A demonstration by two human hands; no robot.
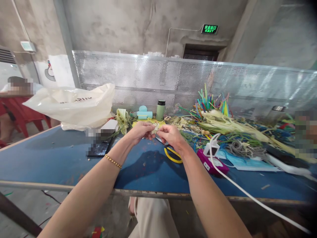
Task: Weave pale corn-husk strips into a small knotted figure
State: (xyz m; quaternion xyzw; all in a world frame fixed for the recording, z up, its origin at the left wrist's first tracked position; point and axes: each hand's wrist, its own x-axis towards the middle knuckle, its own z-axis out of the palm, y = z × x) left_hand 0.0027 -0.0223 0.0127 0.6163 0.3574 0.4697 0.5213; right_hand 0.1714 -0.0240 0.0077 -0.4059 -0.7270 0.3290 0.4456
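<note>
My left hand (142,130) and my right hand (170,135) meet above the blue table (61,162), both pinching a small pale piece of husk-like strip (156,128) between the fingertips. A gold bead bracelet (113,161) sits on my left wrist. Yellow-handled scissors (172,155) lie on the table just under my right hand.
A white plastic bag (74,105) lies at the back left, a dark phone (99,148) beside it. A green bottle (160,110), coloured straws (210,100), corn husks (228,124), a magenta power strip (213,163) with white cable (247,195) fill the right. A perforated metal screen (173,79) backs the table.
</note>
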